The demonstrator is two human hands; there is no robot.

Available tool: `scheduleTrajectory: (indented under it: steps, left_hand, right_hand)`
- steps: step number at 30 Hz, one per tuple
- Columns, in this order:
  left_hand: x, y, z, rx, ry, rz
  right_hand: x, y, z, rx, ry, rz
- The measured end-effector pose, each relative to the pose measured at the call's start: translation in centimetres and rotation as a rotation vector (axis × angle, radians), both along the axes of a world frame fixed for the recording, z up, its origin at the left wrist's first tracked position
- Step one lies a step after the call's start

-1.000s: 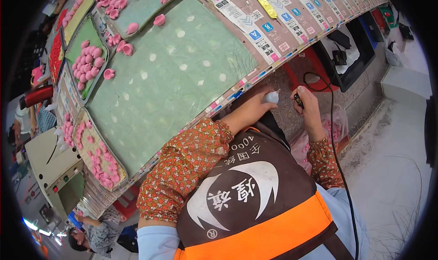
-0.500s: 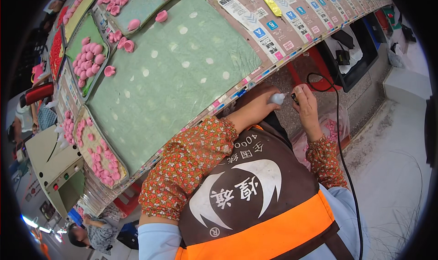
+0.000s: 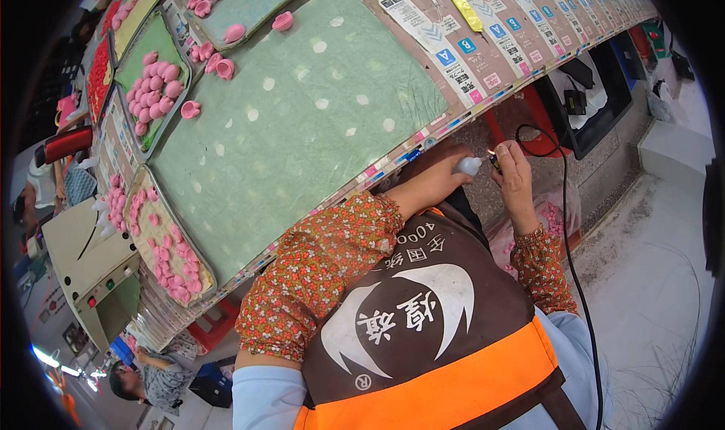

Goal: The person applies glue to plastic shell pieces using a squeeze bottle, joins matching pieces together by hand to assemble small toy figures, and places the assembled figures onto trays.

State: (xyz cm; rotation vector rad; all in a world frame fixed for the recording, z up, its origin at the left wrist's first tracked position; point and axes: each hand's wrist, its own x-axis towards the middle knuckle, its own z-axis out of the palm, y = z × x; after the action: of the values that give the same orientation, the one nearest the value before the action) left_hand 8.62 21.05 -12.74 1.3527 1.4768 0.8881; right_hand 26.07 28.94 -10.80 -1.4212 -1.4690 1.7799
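Looking down past a brown apron (image 3: 340, 343) at lower centre, then straight to the action right of centre! Bringing flame to tip, by the look of it. Gripping a small pale bluish bottle (image 3: 469, 166) in the left hand (image 3: 442, 176), closed snugly about its round body with thumb and fingers, leaving bare a narrow tip aimed rightward. Clasping, over in the right hand (image 3: 514, 176), what looks like a dark lighter (image 3: 495, 161), pinched between thumb and curled fingers, with a small bright glow (image 3: 492, 154) just beside that tip. Touching or barely apart? Can't tell. Calling, probably, for a steady hold here, and for fingertips well clear of the heat. On across a spotted green mat (image 3: 302, 154) at centre, out to pink rounded pieces (image 3: 155, 90) in a green tray (image 3: 155, 40) at upper left, and away to a seated-looking co-worker (image 3: 162, 385) at lower left.
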Motion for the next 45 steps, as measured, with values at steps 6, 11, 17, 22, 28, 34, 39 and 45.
scheduleTrajectory:
  steps: [6,11,17,22,28,34,39,45]
  left_hand:
    - [-0.1,0.0,-0.5,0.056,0.024,-0.019]
    - [-0.3,0.0,0.3,-0.062,-0.099,-0.033]
    - [-0.2,-0.1,0.0,-0.032,-0.141,0.021]
    - [-0.3,-0.1,0.0,-0.042,-0.113,0.002]
    - [-0.4,0.0,0.1,-0.078,-0.11,-0.021]
    - [-0.5,-0.2,-0.3,-0.037,-0.11,-0.02]
    - [-0.3,0.0,-0.4,-0.032,-0.112,-0.034]
    - [-0.5,-0.2,-0.5,-0.03,-0.092,-0.028]
  right_hand:
    - [-0.2,0.3,0.1,0.029,0.044,-0.009]
    - [-0.3,0.4,0.3,0.032,0.024,-0.011]
    - [-0.3,0.7,0.4,0.08,0.033,0.007]
    - [-1.2,0.7,1.3,0.085,0.016,-0.047]
    - [-1.1,1.4,2.1,0.145,0.007,0.007]
    - [-2.1,2.5,5.3,0.329,-0.006,-0.017]
    - [-4.9,4.5,7.4,0.71,0.044,-0.104]
    - [-8.3,7.9,8.0,1.292,-0.397,0.122]
